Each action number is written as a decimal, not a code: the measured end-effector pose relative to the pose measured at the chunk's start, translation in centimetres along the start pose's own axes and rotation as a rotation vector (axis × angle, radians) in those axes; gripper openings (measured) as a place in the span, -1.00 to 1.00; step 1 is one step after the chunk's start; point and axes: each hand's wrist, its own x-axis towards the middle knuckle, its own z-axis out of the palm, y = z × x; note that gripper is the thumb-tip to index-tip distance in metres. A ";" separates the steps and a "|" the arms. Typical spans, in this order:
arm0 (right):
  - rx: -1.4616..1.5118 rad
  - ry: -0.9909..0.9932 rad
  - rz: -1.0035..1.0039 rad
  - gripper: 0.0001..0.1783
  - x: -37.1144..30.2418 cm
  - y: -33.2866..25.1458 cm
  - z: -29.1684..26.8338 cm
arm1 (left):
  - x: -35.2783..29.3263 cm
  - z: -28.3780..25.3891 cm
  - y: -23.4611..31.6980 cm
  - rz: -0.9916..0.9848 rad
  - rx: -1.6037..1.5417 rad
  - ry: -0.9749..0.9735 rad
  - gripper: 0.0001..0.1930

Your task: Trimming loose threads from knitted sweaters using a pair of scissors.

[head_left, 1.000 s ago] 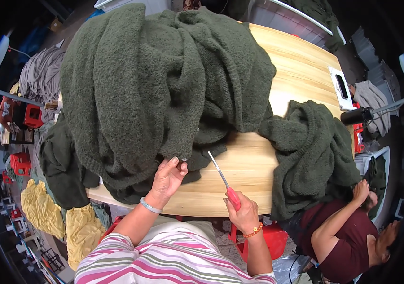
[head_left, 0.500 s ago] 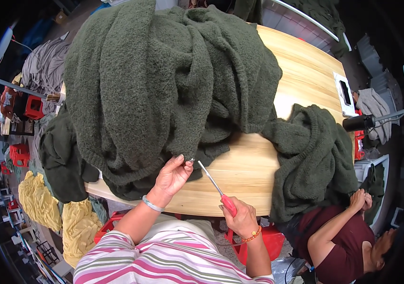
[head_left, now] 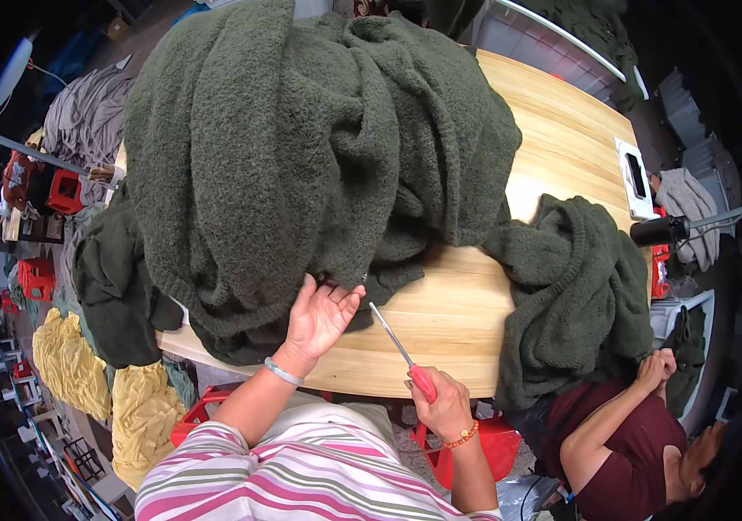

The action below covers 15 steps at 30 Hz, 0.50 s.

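Note:
A big heap of dark green fuzzy knit fabric covers the left and far part of the table. At its near lower edge, my left hand is palm up, its fingers apart and their tips touching the hem. A tiny shiny speck shows by those fingertips; I cannot make out what it is. My right hand is closed round the red handle of a slim tool with a thin metal shaft. The shaft points up toward the hem, its tip a little apart from my left fingers.
Another dark green knit piece lies at the table's right, beside a co-worker in a maroon top. A phone on a white tray and a black lamp-like cylinder sit at the right edge. Yellow cloth lies left; a red stool stands below.
My left fingers have gone from a pinch at the hem to a more spread position. The tool's tip has shifted slightly right and down. The view has moved a little.

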 end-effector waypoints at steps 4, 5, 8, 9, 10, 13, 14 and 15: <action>-0.010 -0.017 0.008 -0.80 -0.1 0.3 0.1 | 0.7 -2.0 0.7 0.001 -0.004 -0.061 -0.72; -0.003 -0.019 0.009 -0.81 0.0 0.3 0.1 | 0.7 -2.1 0.5 0.003 -0.007 -0.062 -0.72; -0.021 -0.026 0.022 -0.81 0.3 0.1 -0.2 | 0.8 -1.6 -0.6 0.114 0.075 -0.001 -0.77; -0.023 -0.026 0.016 -0.81 0.4 0.0 -0.3 | 0.7 -1.3 -0.9 0.209 0.308 -0.010 -0.81; -0.039 -0.040 0.018 -0.82 0.4 -0.1 -0.2 | 0.4 -1.3 -1.1 0.308 0.541 -0.014 -0.84; -0.104 -0.086 0.008 -0.81 0.3 -0.9 -0.2 | -0.3 -1.7 -0.9 0.558 1.082 -0.064 -0.91; -0.156 -0.110 0.008 -0.79 0.4 -1.1 -0.2 | -0.4 -1.2 -1.2 0.579 1.087 0.011 -0.97; -0.177 -0.138 0.024 -0.77 0.0 -1.1 -0.4 | -0.6 -0.7 -1.2 0.600 1.235 0.058 -0.98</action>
